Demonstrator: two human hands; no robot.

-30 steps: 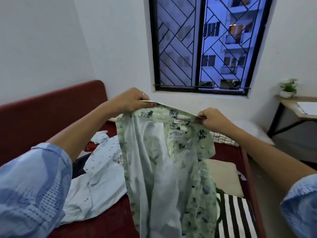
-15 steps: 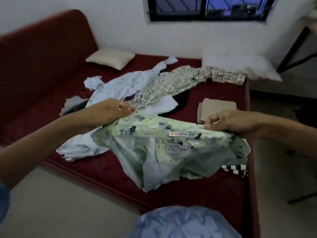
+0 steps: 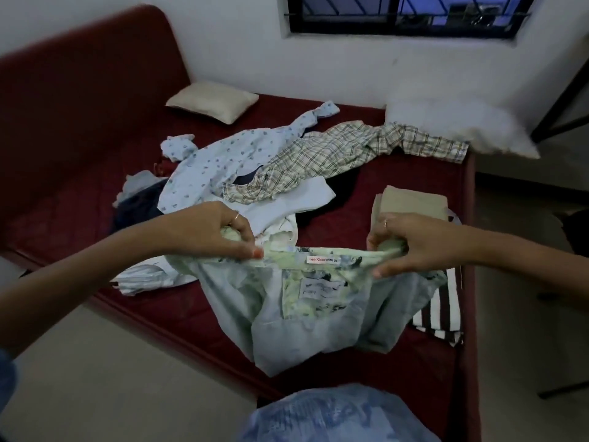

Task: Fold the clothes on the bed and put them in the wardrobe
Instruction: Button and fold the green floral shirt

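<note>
A pale green floral shirt [image 3: 306, 311] hangs between my hands over the near part of the maroon bed [image 3: 398, 371], its collar stretched flat with a red-lettered label showing. My left hand [image 3: 220, 232] pinches the collar's left end and my right hand [image 3: 411, 242] pinches its right end. The shirt's lower part lies bunched on the mattress. Behind it sits a pile of unfolded clothes: a light blue printed shirt [image 3: 223, 161], a checked shirt [image 3: 334, 154], a white garment [image 3: 287, 205] and something dark blue [image 3: 137, 205].
A folded beige item [image 3: 411, 202] lies near the bed's right edge, and a black-and-white striped cloth [image 3: 443, 311] lies under the shirt's right side. A small cream cushion [image 3: 213, 100] and a white pillow [image 3: 455, 126] lie by the wall. A table leg [image 3: 561, 100] stands at right.
The shirt came down from held up in front of the window to bed level. My view tilted down to the bed. Both hands kept their hold on the collar.
</note>
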